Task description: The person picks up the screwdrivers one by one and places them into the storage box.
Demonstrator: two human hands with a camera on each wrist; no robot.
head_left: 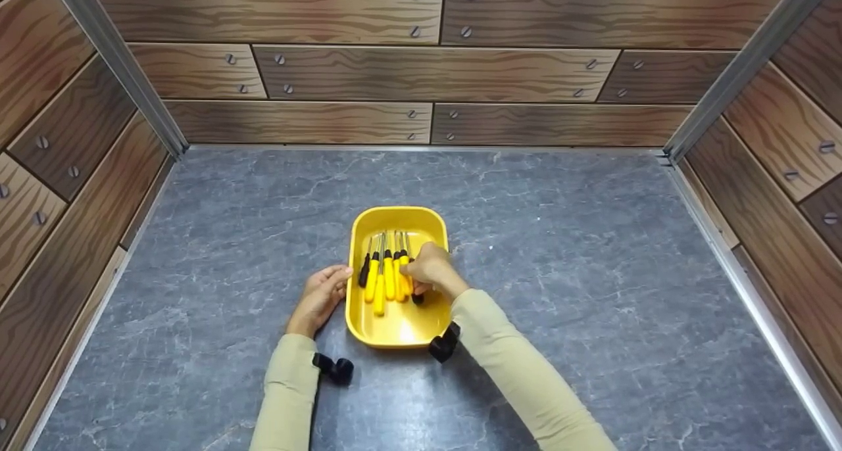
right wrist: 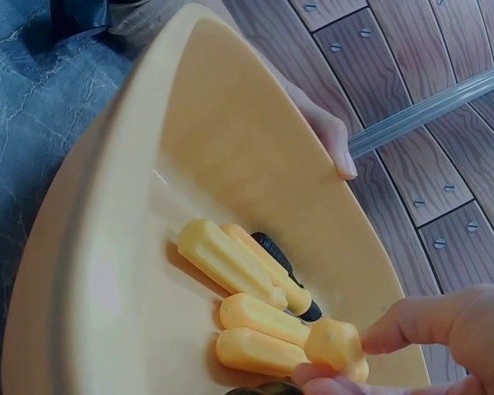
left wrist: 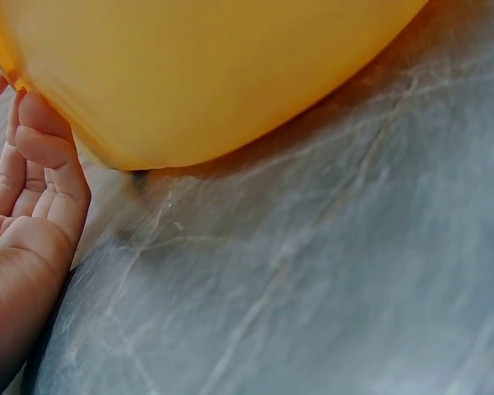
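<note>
A yellow plastic tray (head_left: 395,332) with a rounded rim holds a row of screwdrivers (head_left: 379,300), mostly yellow-handled, their shafts pointing to the far end. A black-handled screwdriver (head_left: 364,273) lies at the row's left side. My left hand (head_left: 319,298) pinches the tray's left rim, thumb on top and fingers against the outer wall. Inside the tray, my right hand (head_left: 431,267) is at the right end of the row. In the right wrist view its thumb and fingers pinch a yellow screwdriver handle (right wrist: 336,346). A dark handle end (head_left: 418,299) shows below that hand.
The tray stands on a grey marbled surface (head_left: 579,293). Wood-patterned walls (head_left: 421,76) close off the back and both sides, with metal rails (head_left: 756,306) along the edges. Black wrist cameras (head_left: 444,343) sit by both sleeves, near the tray's front.
</note>
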